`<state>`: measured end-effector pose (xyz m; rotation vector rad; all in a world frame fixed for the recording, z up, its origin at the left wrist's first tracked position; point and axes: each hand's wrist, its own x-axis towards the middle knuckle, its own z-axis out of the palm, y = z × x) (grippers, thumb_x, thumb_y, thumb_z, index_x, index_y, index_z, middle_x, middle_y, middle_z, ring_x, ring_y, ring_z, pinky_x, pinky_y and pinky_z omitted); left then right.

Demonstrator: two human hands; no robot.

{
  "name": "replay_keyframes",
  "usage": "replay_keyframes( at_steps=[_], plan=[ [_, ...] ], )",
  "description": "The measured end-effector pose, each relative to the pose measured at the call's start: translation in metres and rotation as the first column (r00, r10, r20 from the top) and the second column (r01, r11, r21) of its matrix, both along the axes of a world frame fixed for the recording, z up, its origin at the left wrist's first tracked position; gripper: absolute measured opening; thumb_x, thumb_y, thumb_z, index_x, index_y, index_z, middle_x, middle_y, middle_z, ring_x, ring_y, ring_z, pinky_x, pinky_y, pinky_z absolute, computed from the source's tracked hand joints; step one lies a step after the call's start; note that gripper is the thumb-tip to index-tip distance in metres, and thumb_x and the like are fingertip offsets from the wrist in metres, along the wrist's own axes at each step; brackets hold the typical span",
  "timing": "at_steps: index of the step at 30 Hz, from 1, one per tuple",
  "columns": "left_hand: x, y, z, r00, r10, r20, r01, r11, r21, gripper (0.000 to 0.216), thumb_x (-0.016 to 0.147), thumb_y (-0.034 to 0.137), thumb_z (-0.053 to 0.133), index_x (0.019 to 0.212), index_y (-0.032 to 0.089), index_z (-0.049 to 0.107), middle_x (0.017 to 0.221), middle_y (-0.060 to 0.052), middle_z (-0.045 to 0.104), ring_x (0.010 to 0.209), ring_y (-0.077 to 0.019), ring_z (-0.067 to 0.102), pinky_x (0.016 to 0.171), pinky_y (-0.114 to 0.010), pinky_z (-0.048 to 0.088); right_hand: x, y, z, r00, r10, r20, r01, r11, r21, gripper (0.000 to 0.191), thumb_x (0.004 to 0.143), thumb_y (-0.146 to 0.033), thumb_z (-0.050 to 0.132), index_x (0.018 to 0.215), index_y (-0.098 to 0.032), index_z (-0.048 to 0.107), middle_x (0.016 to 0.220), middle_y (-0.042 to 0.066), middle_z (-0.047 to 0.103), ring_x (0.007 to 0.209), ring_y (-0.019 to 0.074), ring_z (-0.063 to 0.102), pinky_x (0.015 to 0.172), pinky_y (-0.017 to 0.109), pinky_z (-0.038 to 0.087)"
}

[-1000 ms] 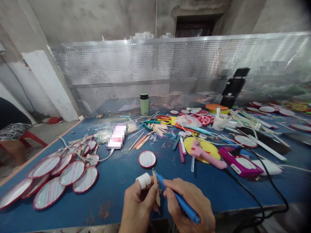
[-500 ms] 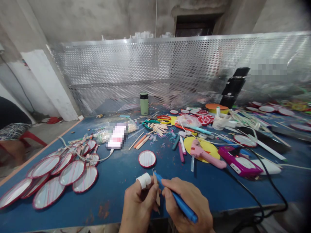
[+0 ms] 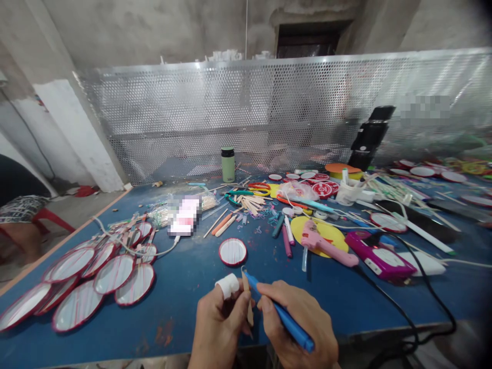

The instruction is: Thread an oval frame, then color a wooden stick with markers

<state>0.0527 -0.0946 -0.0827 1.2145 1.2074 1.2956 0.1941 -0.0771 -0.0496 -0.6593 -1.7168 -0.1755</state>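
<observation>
Seemingly, fine tip-work is underway at six o'clock, the left hand (image 3: 217,320) pinching a flat pale wooden stick (image 3: 246,288), the right hand (image 3: 305,312) with its grip closed round a slim blue pen-shaped tool (image 3: 291,326), the next touch calling for steadiness.

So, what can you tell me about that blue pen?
The blue pen looks like plastic, with a thick barrel and a brighter blue front part. It is slanted in the grip of the right hand, its blunt rear end towards the table's near edge. Its front end is at the wooden stick in the left hand; I can't tell whether they touch.
</observation>
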Motion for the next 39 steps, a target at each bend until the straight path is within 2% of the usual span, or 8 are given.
replay_keyframes(
  at_steps=[10, 39],
  plan=[
    [0.0, 0.0002, 0.0051, 1.0, 0.006, 0.026, -0.006, 1.0, -0.011, 0.032, 0.087, 0.042, 0.065, 0.091, 0.011, 0.071, 0.062, -0.001, 0.061, 0.052, -0.0116, 0.054, 0.051, -0.021, 0.046, 0.0009, 0.0006, -0.0027, 1.0, -0.029, 0.001, 0.029, 1.0, 0.002, 0.014, 0.086, -0.011, 0.06, 0.094, -0.018, 0.068, 0.071, 0.0, 0.075, 0.063, 0.013, 0.072, 0.064, 0.023, 0.055],
    [-0.0021, 0.0008, 0.0024, 1.0, -0.006, 0.013, 0.006, 1.0, -0.006, 0.034, 0.088, 0.043, 0.063, 0.097, 0.011, 0.07, 0.063, 0.0, 0.06, 0.051, -0.0113, 0.053, 0.051, -0.021, 0.046, -0.0002, -0.0001, -0.0056, 0.998, -0.055, -0.018, 0.055, 0.998, -0.004, 0.012, 0.088, -0.012, 0.06, 0.095, -0.018, 0.068, 0.07, -0.001, 0.074, 0.064, 0.012, 0.072, 0.067, 0.022, 0.054]
  ],
)
